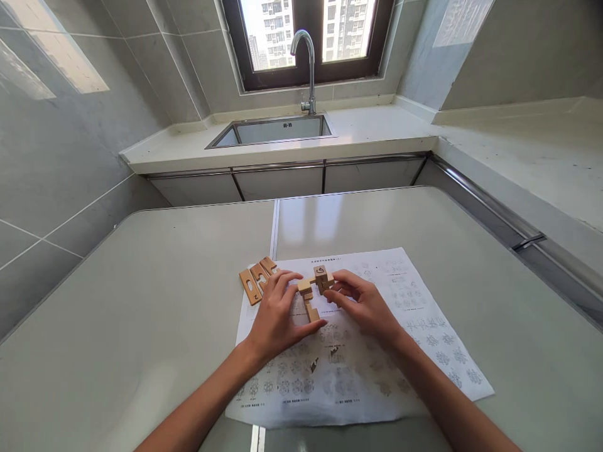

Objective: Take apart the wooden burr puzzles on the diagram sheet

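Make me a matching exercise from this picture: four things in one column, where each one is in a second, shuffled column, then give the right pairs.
Things:
1. joined wooden puzzle pieces
2. three loose wooden pieces
3. instruction sheet
4. faucet

Places:
A. lying flat on the table under both hands
B. behind the sink, in front of the window
C. between the left hand and the right hand, held by their fingers
D. side by side at the sheet's far left corner, left of the left hand

Pairs: 1-C, 2-D, 3-A, 4-B
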Demonstrator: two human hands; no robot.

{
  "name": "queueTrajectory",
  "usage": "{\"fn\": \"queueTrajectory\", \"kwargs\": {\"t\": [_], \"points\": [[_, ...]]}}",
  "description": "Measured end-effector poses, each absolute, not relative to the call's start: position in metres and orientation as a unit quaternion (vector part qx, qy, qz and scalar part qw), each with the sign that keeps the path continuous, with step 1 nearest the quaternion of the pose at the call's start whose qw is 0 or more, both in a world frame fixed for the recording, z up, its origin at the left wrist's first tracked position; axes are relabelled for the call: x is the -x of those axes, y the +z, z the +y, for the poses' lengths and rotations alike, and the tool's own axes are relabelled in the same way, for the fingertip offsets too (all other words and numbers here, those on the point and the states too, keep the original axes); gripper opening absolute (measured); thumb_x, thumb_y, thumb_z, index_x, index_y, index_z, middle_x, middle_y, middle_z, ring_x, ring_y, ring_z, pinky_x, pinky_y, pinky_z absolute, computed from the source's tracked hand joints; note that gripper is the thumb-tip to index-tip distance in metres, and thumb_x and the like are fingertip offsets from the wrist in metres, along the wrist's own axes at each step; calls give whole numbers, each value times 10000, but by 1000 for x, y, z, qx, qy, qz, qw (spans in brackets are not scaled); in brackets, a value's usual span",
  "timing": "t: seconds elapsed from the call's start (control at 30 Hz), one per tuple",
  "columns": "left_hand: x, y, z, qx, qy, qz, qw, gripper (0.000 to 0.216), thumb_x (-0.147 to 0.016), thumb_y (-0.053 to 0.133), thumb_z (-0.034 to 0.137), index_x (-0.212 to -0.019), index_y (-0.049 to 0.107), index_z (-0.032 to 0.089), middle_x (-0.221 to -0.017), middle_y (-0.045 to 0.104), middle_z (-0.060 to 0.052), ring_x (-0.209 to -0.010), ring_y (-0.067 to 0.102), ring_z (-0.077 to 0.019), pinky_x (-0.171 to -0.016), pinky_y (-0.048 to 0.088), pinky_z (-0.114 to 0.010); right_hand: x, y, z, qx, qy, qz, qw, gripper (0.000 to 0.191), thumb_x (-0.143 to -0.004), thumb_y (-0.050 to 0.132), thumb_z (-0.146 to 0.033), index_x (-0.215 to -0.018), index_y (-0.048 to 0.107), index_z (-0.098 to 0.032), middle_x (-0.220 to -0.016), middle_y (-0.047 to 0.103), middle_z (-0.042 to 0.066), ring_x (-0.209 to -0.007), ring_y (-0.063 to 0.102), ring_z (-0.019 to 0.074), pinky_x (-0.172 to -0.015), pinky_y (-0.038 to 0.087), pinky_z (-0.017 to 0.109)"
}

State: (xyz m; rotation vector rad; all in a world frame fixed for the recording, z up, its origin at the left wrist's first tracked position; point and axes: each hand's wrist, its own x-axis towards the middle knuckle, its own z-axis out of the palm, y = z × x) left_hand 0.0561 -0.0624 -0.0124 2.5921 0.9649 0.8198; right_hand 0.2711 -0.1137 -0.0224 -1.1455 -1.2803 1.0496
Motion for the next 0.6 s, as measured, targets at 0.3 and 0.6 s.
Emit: {"fn": "queueTrajectory", "kwargs": {"t": [0.3,0.6], "points": [[-56,-14,-63,-881,283,361,113,635,-865,808,509,-1359,530,223,-1425,553,-163,-1374,472,-377,-1137,452,-603,-270,-20,-115,531,428,-520,514,287,-931,727,-446,-1110,746,-222,-949,755,60,-810,682,211,-734,540,342],[-57,-8,-64,-860,361,332,142,91,-1029,609,245,-1119,611,241,-1218,670,-86,-1238,573,-279,-1084,475,-496,-269,-24,-115,508,434,-568,481,308,-951,695,-499,-1100,735,-232,-997,729,66,-802,665,203,-692,527,321]]}}
